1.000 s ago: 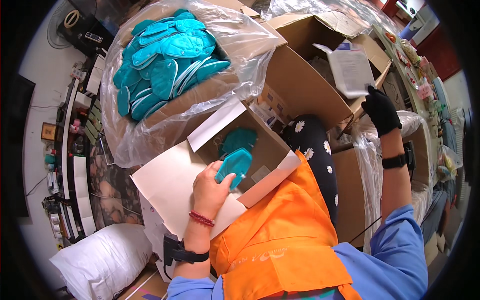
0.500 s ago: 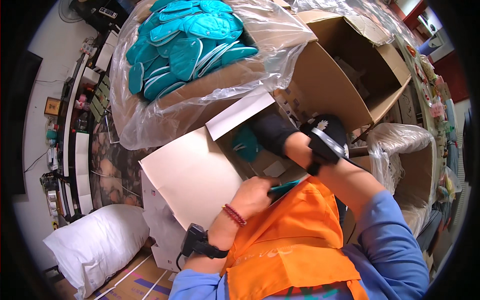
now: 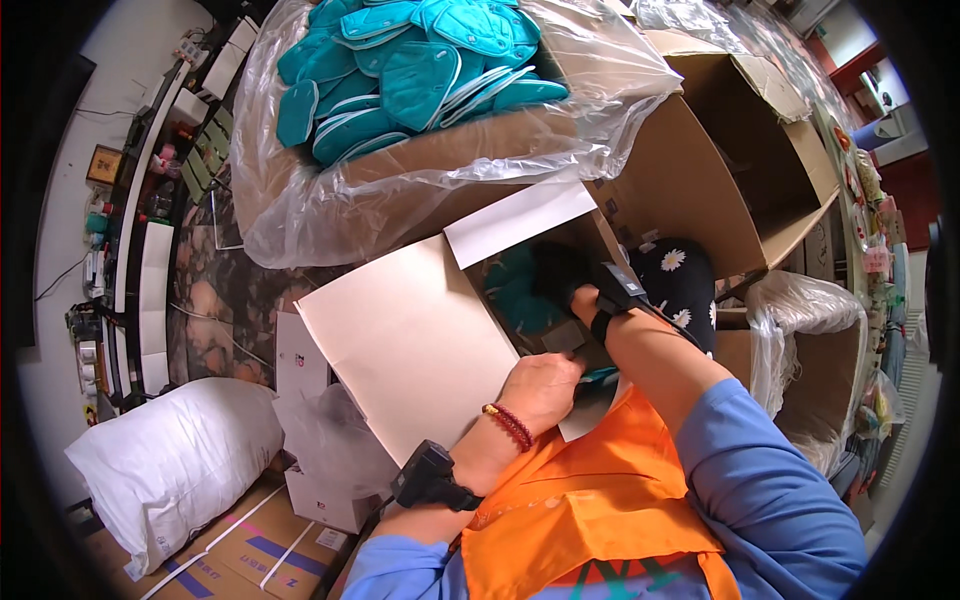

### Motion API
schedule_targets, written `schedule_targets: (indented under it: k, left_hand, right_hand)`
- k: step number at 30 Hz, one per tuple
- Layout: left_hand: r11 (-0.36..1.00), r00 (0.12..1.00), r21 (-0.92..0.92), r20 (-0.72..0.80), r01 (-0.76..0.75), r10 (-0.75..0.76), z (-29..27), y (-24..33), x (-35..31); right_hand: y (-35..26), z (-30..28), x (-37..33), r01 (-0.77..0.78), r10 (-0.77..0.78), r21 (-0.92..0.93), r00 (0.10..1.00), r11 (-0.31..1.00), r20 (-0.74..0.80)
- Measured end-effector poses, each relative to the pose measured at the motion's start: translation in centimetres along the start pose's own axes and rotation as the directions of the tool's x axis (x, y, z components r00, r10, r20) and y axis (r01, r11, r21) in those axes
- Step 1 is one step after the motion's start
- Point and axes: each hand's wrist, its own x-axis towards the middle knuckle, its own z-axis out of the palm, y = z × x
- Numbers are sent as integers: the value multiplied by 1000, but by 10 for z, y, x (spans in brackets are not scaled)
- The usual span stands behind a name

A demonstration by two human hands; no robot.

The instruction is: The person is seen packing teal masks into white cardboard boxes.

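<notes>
Between my arms stands a white carton (image 3: 400, 335) with its flaps folded out. Teal folded face masks (image 3: 518, 300) lie inside it. My right hand (image 3: 562, 275), in a black covering, reaches down into the carton beside these masks; its fingers are lost in the dark. At the carton's near side my bare left hand (image 3: 545, 390) is closed, its fingertips bent inward and mostly hidden. A teal piece (image 3: 600, 378), seemingly another mask, shows right beside those fingertips. Beyond the carton, a big plastic-lined box (image 3: 380, 190) is heaped with teal masks (image 3: 420, 85).
An open brown box (image 3: 690, 190) stands at the far right, with a plastic-lined box (image 3: 830, 370) nearer. At left a stuffed white sack (image 3: 180, 465) rests by a strapped brown carton (image 3: 240, 540). White boxes (image 3: 300, 355) stand beside the open carton.
The view has shifted, so most things sit further right. My right hand stays inside the carton, and my left hand stays at its near side. Less teal shows by my left fingers.
</notes>
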Motion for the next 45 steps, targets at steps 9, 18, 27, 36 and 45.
schedule_targets:
  k: [9, 18, 27, 36, 45]
  left_hand:
    - [984, 895, -176, -441, -8, -72, -26, 1, -7]
    - [989, 829, -141, -547, 48, -118, -57, -13, -5]
    - [952, 745, -297, -618, 75, -252, -86, -13, -61]
    - [919, 859, -354, -511, -172, -36, -105, 29, -47]
    - [871, 716, -358, -698, -336, -11, -92, 31, -29]
  right_hand:
    - [-3, -53, -23, 169, -127, 251, 977, 953, -173]
    - [-56, -160, -87, 572, -567, -40, 799, 819, -200]
    - [7, -172, -116, 247, -100, 220, 847, 944, -522]
    - [-26, -173, -124, 366, 31, 729, 883, 579, -468]
    - [-39, -162, -152, 220, -86, 904, 976, 366, -202]
